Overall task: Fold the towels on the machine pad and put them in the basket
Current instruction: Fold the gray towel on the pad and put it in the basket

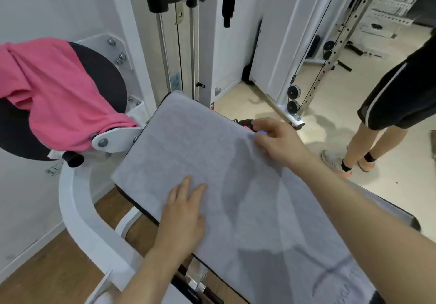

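A grey towel [188, 148] lies spread flat over the black machine pad [132, 201], covering nearly all of it. My left hand [185, 207] rests flat on the towel near its left edge, fingers straight. Over at the towel's right edge, my right hand [276, 140] has its fingers curled over the cloth, which is lifted slightly there; whether they pinch it is unclear. A pink towel [54, 89] hangs crumpled over the round black pad [103, 77] at the left. Just beyond my right hand, a small dark and pink part of something shows; I cannot tell what it is.
The white machine frame [77, 211] curves round the pad's left side, and a weight stack with steel rods [179, 44] stands behind. A person in black shorts [401, 96] stands on the pale floor at the right, beside a cable rack [330, 51].
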The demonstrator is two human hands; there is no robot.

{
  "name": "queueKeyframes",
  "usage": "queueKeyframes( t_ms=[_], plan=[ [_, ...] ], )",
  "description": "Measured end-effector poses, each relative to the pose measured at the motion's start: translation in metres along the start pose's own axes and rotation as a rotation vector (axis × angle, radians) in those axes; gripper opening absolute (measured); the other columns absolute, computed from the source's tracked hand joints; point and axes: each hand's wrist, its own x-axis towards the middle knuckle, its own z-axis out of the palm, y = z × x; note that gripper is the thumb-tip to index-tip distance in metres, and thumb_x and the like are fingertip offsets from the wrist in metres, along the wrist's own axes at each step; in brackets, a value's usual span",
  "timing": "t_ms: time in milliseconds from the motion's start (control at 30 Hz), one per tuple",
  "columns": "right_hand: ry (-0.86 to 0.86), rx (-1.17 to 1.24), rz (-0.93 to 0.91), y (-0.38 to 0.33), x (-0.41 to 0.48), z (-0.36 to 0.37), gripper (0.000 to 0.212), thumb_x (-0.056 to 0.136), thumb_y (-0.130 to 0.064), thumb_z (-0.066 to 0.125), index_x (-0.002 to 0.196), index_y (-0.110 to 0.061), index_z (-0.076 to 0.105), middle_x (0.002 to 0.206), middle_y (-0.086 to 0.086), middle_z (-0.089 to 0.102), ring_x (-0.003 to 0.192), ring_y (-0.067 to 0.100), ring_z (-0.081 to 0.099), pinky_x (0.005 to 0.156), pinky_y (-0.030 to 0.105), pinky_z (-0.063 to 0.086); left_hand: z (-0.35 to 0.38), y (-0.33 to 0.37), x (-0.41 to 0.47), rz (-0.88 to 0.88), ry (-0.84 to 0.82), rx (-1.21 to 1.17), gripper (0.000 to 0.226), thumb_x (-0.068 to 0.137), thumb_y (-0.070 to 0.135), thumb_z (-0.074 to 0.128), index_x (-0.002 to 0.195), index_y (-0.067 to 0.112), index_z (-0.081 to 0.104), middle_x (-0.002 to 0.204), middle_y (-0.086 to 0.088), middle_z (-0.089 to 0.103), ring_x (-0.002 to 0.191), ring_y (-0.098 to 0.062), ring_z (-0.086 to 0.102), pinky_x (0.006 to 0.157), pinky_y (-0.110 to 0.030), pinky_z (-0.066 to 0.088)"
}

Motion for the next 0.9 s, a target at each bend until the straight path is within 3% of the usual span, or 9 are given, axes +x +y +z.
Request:
queueKeyframes(
  t_ms=[67, 100, 233, 333, 433, 567, 667, 800, 900],
  plan=[
    [-0.116, -0.294, -0.187, 0.009, -0.032, -0.013, 0.028, 0.09, -0.015, 0.058, 0.116, -0.024, 0.063, 0.104, -0.014, 0.062, 0.075, -0.001, 0.058, 0.075, 0.018, 0.047, 0.014, 0.042, -0.02, 0.21, 0.055, -0.066, 0.054, 0.079, 0.015, 0.063, 0.128, 0.029, 0.045, 0.139, -0.008, 0.043, 0.121, -0.03, 0.045, 0.088, -0.043, 0.053],
    [-0.174, -0.422, -0.251, 0.018, -0.046, -0.02, 0.028, 0.09, -0.015, 0.059, 0.117, -0.024, 0.063, 0.104, -0.015, 0.061, 0.078, -0.002, 0.058, 0.075, 0.015, 0.046, 0.023, 0.063, -0.031, 0.288, 0.031, -0.097, 0.046, 0.079, 0.017, 0.06, 0.121, 0.029, 0.046, 0.129, -0.004, 0.046, 0.115, -0.026, 0.048, 0.081, -0.041, 0.055],
    [-0.301, -0.751, -0.392, 0.068, -0.09, -0.058, 0.027, 0.085, -0.019, 0.063, 0.112, -0.022, 0.068, 0.105, -0.002, 0.059, 0.081, 0.014, 0.058, 0.078, 0.034, 0.05, 0.062, 0.132, -0.076, 0.458, -0.09, -0.13, 0.024, 0.079, 0.033, 0.048, 0.103, 0.032, 0.051, 0.105, 0.007, 0.051, 0.094, -0.016, 0.055, 0.063, -0.028, 0.053],
    [-0.328, -0.859, -0.442, 0.09, -0.107, -0.088, 0.028, 0.083, -0.021, 0.065, 0.111, -0.022, 0.067, 0.108, -0.002, 0.056, 0.089, 0.018, 0.059, 0.076, 0.038, 0.051, 0.088, 0.159, -0.102, 0.494, -0.119, -0.157, 0.018, 0.074, 0.038, 0.051, 0.09, 0.031, 0.054, 0.094, 0.011, 0.053, 0.082, -0.011, 0.057, 0.052, -0.021, 0.048],
    [-0.448, -1.024, -0.493, 0.102, -0.12, -0.113, 0.049, 0.082, -0.038, 0.067, 0.129, -0.031, 0.054, 0.132, -0.01, 0.046, 0.116, 0.015, 0.051, 0.089, 0.036, 0.047, 0.109, 0.18, -0.121, 0.495, -0.135, -0.082, 0.017, 0.069, 0.046, 0.053, 0.078, 0.031, 0.056, 0.082, 0.014, 0.047, 0.075, -0.005, 0.055, 0.049, -0.017, 0.041],
    [-0.629, -1.277, -0.565, 0.117, -0.144, -0.13, 0.088, 0.07, -0.058, 0.071, 0.145, -0.037, 0.03, 0.16, -0.011, 0.01, 0.148, 0.013, 0.007, 0.114, 0.041, 0.019, 0.125, 0.201, -0.133, 0.353, -0.112, 0.068, 0.034, 0.064, 0.066, 0.045, 0.068, 0.033, 0.053, 0.072, 0.015, 0.046, 0.066, -0.003, 0.054, 0.045, -0.015, 0.039],
    [-0.629, -1.317, -0.621, 0.133, -0.151, -0.135, 0.102, 0.062, -0.057, 0.077, 0.147, -0.036, 0.025, 0.163, -0.004, -0.004, 0.149, 0.018, -0.008, 0.117, 0.05, 0.007, 0.127, 0.212, -0.141, 0.304, -0.106, 0.145, 0.034, 0.064, 0.065, 0.053, 0.072, 0.032, 0.052, 0.072, 0.013, 0.048, 0.065, -0.006, 0.053, 0.044, -0.018, 0.041],
    [-0.633, -1.406, -0.658, 0.139, -0.15, -0.141, 0.112, 0.061, -0.06, 0.077, 0.151, -0.038, 0.013, 0.161, -0.002, -0.016, 0.148, 0.021, -0.016, 0.117, 0.051, 0.001, 0.128, 0.224, -0.145, 0.228, -0.109, 0.145, 0.021, 0.063, 0.048, 0.061, 0.067, 0.027, 0.056, 0.07, 0.01, 0.05, 0.062, -0.009, 0.055, 0.044, -0.02, 0.044],
    [-0.605, -1.414, -0.703, 0.14, -0.152, -0.15, 0.107, 0.064, -0.061, 0.075, 0.148, -0.043, 0.013, 0.161, -0.003, -0.017, 0.148, 0.023, -0.014, 0.115, 0.053, 0.006, 0.119, 0.228, -0.144, 0.074, -0.113, 0.039, 0.011, 0.077, 0.03, 0.062, 0.079, 0.02, 0.061, 0.085, 0.005, 0.056, 0.08, -0.013, 0.055, 0.067, -0.021, 0.045]
  ],
)
